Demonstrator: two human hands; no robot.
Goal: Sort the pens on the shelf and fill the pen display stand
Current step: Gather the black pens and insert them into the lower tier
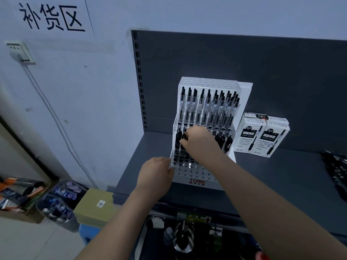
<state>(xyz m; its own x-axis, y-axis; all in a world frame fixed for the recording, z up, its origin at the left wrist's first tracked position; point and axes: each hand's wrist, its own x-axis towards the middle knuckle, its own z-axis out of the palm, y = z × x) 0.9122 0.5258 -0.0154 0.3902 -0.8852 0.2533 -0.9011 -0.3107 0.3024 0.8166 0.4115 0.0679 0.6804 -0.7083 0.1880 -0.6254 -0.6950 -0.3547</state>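
Observation:
A white and clear tiered pen display stand (197, 175) stands on the dark grey shelf (281, 171). Its upper tier holds several clear pens with black caps (208, 107). The lower tier holds several black pens at its left and right. My right hand (201, 143) reaches into the lower tier and pinches a black pen (183, 136) upright over the holes at the left. My left hand (156, 173) grips the stand's front left corner. The front rows of holes are bare.
Two white pen boxes (262, 136) stand right of the stand. Loose black pens (336, 169) lie at the shelf's right edge. Left of the shelf sit a cardboard box (95, 205) and bins of goods (60, 201) on the floor. A lower shelf holds hanging items.

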